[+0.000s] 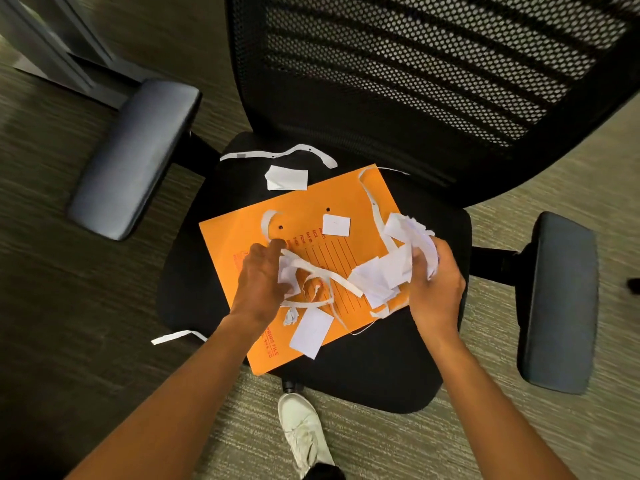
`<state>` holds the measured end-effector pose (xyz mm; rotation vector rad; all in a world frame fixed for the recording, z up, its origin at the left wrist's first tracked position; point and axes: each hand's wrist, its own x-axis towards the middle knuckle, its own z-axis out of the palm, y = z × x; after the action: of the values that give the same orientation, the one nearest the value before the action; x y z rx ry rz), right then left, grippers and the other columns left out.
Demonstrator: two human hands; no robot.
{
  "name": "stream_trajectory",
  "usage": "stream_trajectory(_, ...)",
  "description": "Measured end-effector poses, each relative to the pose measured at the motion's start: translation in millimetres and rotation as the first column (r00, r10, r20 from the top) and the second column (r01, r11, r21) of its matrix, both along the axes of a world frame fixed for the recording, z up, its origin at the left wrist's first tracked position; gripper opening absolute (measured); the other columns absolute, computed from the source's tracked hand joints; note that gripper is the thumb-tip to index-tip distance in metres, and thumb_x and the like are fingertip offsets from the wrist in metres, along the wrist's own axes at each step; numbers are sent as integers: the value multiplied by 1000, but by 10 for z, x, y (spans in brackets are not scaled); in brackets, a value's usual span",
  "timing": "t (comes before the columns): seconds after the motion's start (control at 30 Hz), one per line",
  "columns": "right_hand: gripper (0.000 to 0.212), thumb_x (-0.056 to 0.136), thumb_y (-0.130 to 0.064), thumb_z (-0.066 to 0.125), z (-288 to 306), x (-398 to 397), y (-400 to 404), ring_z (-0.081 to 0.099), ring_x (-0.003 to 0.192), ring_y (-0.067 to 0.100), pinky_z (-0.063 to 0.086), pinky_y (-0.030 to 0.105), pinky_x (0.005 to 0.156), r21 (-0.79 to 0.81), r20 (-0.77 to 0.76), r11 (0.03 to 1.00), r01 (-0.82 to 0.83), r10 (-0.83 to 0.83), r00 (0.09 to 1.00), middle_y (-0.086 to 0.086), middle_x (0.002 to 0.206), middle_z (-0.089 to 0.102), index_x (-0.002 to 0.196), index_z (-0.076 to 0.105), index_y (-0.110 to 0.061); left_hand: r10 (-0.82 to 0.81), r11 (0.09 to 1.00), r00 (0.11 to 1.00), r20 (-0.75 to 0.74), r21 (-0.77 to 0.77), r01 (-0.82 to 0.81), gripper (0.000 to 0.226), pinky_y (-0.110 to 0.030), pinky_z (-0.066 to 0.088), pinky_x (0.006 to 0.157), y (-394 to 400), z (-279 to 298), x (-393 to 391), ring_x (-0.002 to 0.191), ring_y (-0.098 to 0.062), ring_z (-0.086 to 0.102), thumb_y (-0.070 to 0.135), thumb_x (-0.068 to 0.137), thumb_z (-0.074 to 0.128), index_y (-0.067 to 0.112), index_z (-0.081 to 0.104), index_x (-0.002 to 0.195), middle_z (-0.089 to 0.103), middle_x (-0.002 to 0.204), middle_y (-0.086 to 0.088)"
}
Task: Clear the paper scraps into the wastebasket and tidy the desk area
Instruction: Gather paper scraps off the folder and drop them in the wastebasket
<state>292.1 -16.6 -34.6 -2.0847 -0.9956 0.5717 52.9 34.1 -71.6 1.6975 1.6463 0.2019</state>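
An orange file folder [239, 233] lies on the black seat of an office chair [381, 368], strewn with white paper scraps. My right hand [438, 289] grips a bunch of white scraps [408, 237] at the folder's right edge. My left hand [261, 271] is closed on thin paper strips [311, 268] over the folder's middle. Loose pieces remain: a long curled strip [277, 154] and a rectangle [286, 178] on the seat behind the folder, a small square [336, 225], a larger rectangle [310, 332] at the front, and a strip [171, 337] hanging off the seat's left edge. No wastebasket is in view.
The chair's mesh backrest [415, 74] rises behind the seat, with padded armrests at left [135, 157] and right [557, 303]. My white shoe [303, 431] stands on the carpet in front of the chair. A dark furniture base [59, 53] sits at the upper left.
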Motion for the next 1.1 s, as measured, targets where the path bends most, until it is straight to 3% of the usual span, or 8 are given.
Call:
stream_trajectory(0.2, 33, 93, -38, 56, 186, 96, -50, 58, 93, -15, 45, 0, 60, 84, -126, 982, 166, -155, 980, -22, 101, 57, 125, 53, -29, -73, 997, 991, 116, -6, 75, 42, -35, 56, 77, 33, 89, -61, 107, -30, 59, 7, 86, 70, 25, 49, 117, 60, 124, -8)
stream_trajectory(0.3, 34, 88, -45, 60, 267, 138, -138, 56, 97, -22, 48, 1, 63, 121, -220, 978, 168, -138, 966, -34, 104, 57, 121, 53, -41, -65, 997, 985, 162, 45, 58, 22, -27, 55, 74, 92, 137, -134, 97, -25, 64, 6, 89, 66, 18, 59, 106, 66, 109, -7)
stream_trajectory(0.37, 31, 83, -48, 63, 259, 152, -200, 61, 101, -14, 53, 8, 67, 78, -290, 993, 86, -60, 955, -34, 103, 63, 114, 57, -46, -41, 996, 981, 192, 81, 26, 14, -30, 56, 71, 154, 174, -188, 87, -23, 65, 4, 87, 67, 14, 64, 97, 69, 97, -6)
stream_trajectory(0.47, 32, 83, -34, 70, 134, 107, -243, 65, 105, 7, 57, 23, 76, -71, -305, 989, -131, 103, 947, -13, 111, 68, 114, 63, -32, 13, 995, 981, 194, 97, -32, 10, -37, 58, 70, 242, 210, -291, 81, -17, 66, 3, 87, 68, 12, 66, 90, 69, 88, -3)
stream_trajectory(0.6, 49, 84, -19, 71, -69, -57, -175, 42, 130, 10, 45, 11, 92, -234, -276, 885, -403, 337, 900, -9, 144, 40, 131, 55, -15, 62, 984, 968, 243, 145, -99, 14, -8, 48, 59, 287, 268, -426, 76, 7, 64, 0, 83, 70, 12, 65, 81, 64, 77, 14)
stream_trajectory(0.7, 53, 87, -23, 69, -199, -173, -102, 33, 139, 17, 40, 34, 108, -407, -197, 796, -448, 403, 894, -4, 154, 26, 136, 49, -17, 161, 973, 952, 261, 116, -197, 35, -8, 45, 53, 275, 317, -544, 68, 7, 61, 5, 82, 73, 34, 58, 68, 62, 72, 14)
stream_trajectory(0.8, 49, 86, -26, 70, -280, -234, -7, 39, 133, 22, 42, 36, 105, -488, -100, 778, -395, 399, 911, 0, 148, 29, 131, 53, -16, 267, 956, 907, 325, 29, -292, 37, -23, 50, 57, 256, 324, -661, 66, -6, 62, 4, 81, 72, 34, 60, 65, 66, 74, 6)
stream_trajectory(1.1, 33, 86, -36, 68, -340, -185, 294, 62, 105, 26, 43, 29, 83, -524, -26, 716, -462, 529, 848, 8, 118, 66, 113, 65, -16, 363, 907, 835, 413, 47, -418, 20, -6, 46, 52, 336, 540, -590, 68, 3, 65, 13, 81, 77, 27, 65, 74, 67, 78, 7)
